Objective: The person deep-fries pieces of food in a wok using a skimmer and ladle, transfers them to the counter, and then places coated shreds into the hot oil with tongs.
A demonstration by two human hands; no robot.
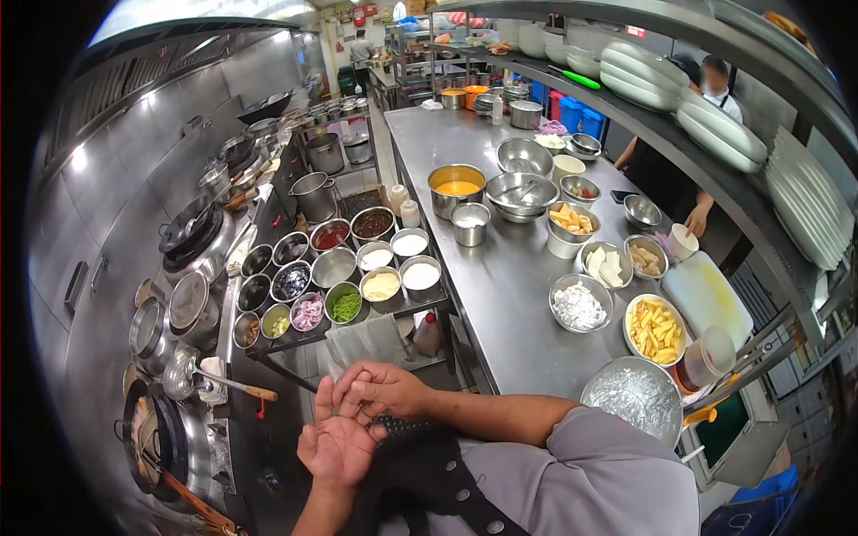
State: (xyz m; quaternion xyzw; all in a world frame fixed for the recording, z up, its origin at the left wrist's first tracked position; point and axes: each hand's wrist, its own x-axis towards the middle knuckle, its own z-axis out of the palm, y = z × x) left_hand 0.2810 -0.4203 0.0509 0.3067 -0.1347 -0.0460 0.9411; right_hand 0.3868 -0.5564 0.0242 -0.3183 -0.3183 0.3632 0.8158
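Observation:
My left hand [338, 449] is palm up in front of my dark apron, its fingers spread and partly bent. My right hand [393, 391] lies against the fingers of the left, its own fingers curled and pressed together; whatever is between them, if anything, cannot be made out. Just beyond the hands stands a rack of metal pots. Sliced red onion [308, 312], chopped green vegetable [343, 305], a pale yellow paste [381, 285] and white contents [420, 275] fill the nearest ones. Neither hand touches them.
Woks and a ladle [223, 380] line the stove on my left. The steel counter [429, 152] on my right bears bowls, a pot of orange liquid [457, 188], yellow fries [655, 330] and a cutting board [710, 295]. Across it, another person's hand [700, 217] touches a white bowl [683, 242]. Plates [643, 76] fill an overhead shelf.

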